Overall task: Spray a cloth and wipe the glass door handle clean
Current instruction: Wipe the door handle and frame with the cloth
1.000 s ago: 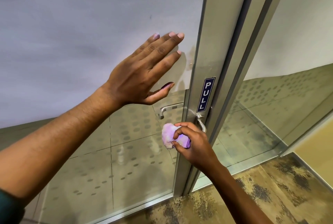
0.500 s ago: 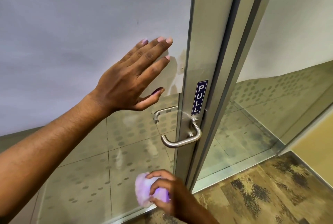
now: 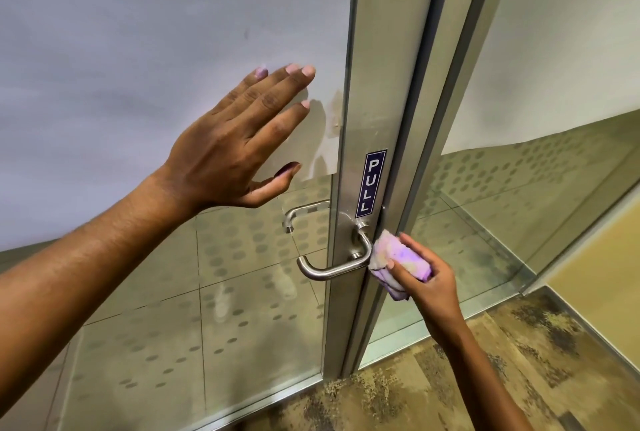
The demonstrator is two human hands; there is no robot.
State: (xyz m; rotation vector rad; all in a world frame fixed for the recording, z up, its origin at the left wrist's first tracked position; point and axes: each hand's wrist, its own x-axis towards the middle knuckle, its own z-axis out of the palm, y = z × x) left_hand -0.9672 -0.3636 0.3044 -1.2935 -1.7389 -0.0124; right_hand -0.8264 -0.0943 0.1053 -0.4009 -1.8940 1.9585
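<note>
A steel lever handle point(image 3: 332, 266) juts from the metal stile of the glass door point(image 3: 173, 32), under a blue PULL sticker point(image 3: 370, 183). My right hand point(image 3: 427, 276) is shut on a folded purple-pink cloth point(image 3: 398, 259), whose front edge touches the handle's right bend. My left hand point(image 3: 239, 143) lies flat with fingers spread against the frosted glass, up and left of the handle. A second handle point(image 3: 301, 212) shows through the glass on the door's far side. No spray bottle is in view.
The door stile point(image 3: 374, 84) and the adjoining frame point(image 3: 460, 84) run up the middle. To the right stands another glass panel point(image 3: 554, 170). Patterned brown carpet point(image 3: 467, 378) covers the floor at the bottom right.
My right hand dropped low below the handle with the cloth, then came back up to the handle's right end. My left hand stayed flat on the glass.
</note>
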